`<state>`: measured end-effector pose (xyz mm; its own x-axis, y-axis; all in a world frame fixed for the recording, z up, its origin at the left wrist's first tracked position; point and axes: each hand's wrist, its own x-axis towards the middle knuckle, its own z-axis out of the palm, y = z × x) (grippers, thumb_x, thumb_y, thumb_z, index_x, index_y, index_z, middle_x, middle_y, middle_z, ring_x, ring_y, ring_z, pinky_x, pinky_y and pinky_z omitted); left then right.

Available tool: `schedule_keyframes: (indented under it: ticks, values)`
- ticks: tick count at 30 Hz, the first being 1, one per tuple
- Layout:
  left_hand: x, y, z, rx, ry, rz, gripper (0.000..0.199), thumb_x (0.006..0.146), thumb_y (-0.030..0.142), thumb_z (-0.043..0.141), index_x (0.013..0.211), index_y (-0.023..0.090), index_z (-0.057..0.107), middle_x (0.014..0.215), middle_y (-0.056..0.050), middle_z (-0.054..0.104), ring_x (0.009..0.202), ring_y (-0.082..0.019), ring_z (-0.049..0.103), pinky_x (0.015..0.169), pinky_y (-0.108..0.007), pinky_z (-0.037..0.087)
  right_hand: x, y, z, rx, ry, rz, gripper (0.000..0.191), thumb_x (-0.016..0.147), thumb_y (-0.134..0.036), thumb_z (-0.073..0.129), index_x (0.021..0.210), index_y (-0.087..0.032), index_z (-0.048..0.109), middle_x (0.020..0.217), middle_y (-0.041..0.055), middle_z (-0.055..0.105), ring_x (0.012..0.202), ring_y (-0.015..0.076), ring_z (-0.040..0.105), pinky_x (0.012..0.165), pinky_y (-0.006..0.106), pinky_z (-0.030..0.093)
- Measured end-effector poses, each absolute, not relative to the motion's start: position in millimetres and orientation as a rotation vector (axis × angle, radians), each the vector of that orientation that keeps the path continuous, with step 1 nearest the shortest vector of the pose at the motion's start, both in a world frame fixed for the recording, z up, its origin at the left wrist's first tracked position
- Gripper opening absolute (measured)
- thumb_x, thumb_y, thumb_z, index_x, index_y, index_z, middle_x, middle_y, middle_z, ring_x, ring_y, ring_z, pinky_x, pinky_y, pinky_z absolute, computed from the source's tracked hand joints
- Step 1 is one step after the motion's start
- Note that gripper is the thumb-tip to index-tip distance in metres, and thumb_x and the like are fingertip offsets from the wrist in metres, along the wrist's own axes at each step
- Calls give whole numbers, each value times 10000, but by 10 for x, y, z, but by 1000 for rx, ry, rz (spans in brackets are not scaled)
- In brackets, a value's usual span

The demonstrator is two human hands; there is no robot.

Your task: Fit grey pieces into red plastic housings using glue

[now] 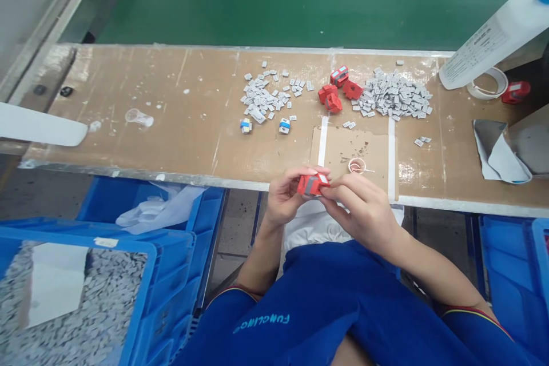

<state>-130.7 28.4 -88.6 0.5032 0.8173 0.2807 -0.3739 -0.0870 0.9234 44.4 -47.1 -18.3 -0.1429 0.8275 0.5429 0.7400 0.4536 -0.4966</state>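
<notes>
Between my two hands, just over the bench's front edge, is a small red plastic toy part [312, 184] with a grey band and a white patch. My left hand [283, 197] is closed around its left side. The fingers of my right hand [364, 206] pinch at its right end; whether a small piece is between them I cannot tell. Beyond my hands, several similar red parts [329, 97] lie in a cluster. A heap of small grey tiles [392, 94] lies to their right, and a looser pile of grey tiles [266, 94] to their left.
A small round cup [357, 166] stands on taped cardboard [377, 151]. Two white-and-blue pieces [284, 126] sit left of it. At right are a white bottle [489, 40] and a tape roll [489, 84]. A blue crate [171, 257] of grey pieces stands below left.
</notes>
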Motion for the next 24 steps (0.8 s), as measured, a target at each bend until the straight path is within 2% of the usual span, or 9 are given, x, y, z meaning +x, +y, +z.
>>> schedule_keyframes:
  ticks: [3,6,9,11,14,16,20,22,24]
  values:
    - [-1320,325,-848,1316,436,1033,297,905,346,812,1174,230,759,1190,-144,812,1038,-247,795,858,-335,637,469,-406,-250,-1300,-1891,245,200,1035,-152,569,841,-190,604,796,33,657,721,153,577,659,281,471]
    - [-1339,340,-844,1268,439,1019,323,876,343,846,1157,203,770,1133,-144,820,1029,-251,796,872,-328,626,487,-358,-273,-1242,-1878,322,212,1034,-139,555,831,-194,582,770,15,631,700,145,542,654,272,444]
    - [-1328,276,-846,1146,506,987,428,832,438,877,1157,191,750,1076,-128,817,964,-243,795,849,-318,627,479,-356,-217,-1232,-1862,386,138,1037,-167,584,903,-192,604,807,15,643,725,147,564,675,272,459]
    - [-1289,184,-818,970,551,991,472,818,497,876,1155,204,723,1042,-94,806,917,-212,785,831,-299,626,451,-376,-168,-1241,-1842,422,18,1028,-195,621,1025,-182,632,892,40,661,799,163,608,725,286,502]
    - [-1203,20,-735,684,576,959,474,822,492,876,1170,237,680,1040,-44,775,917,-175,769,878,-299,623,389,-421,-146,-1300,-1792,368,268,1004,-260,682,1248,-172,614,1043,96,649,948,212,632,824,347,553]
    - [-1151,-69,-685,604,581,913,491,818,487,878,1187,249,659,1075,-44,757,975,-196,763,951,-354,619,355,-452,-170,-1374,-1733,258,356,986,-292,710,1305,-183,595,1084,114,628,989,242,620,853,395,555]
    - [-1114,-114,-661,661,549,849,476,847,520,839,1187,256,637,1088,-60,748,1060,-246,755,1027,-450,605,356,-506,-211,-1431,-1706,132,351,967,-268,727,1292,-206,608,1083,112,640,967,257,617,874,451,544]
    - [-1131,-71,-663,756,518,836,424,892,516,795,1190,252,649,1062,-60,762,1034,-233,764,1009,-430,615,381,-527,-206,-1426,-1724,134,358,964,-243,723,1301,-216,605,1080,105,655,971,255,625,890,461,549]
    - [-1168,-3,-647,913,496,860,397,917,484,778,1218,244,681,1137,-85,778,1080,-233,763,1012,-403,614,403,-544,-198,-1401,-1726,184,379,963,-214,711,1323,-226,592,1117,105,665,1012,253,647,913,458,566]
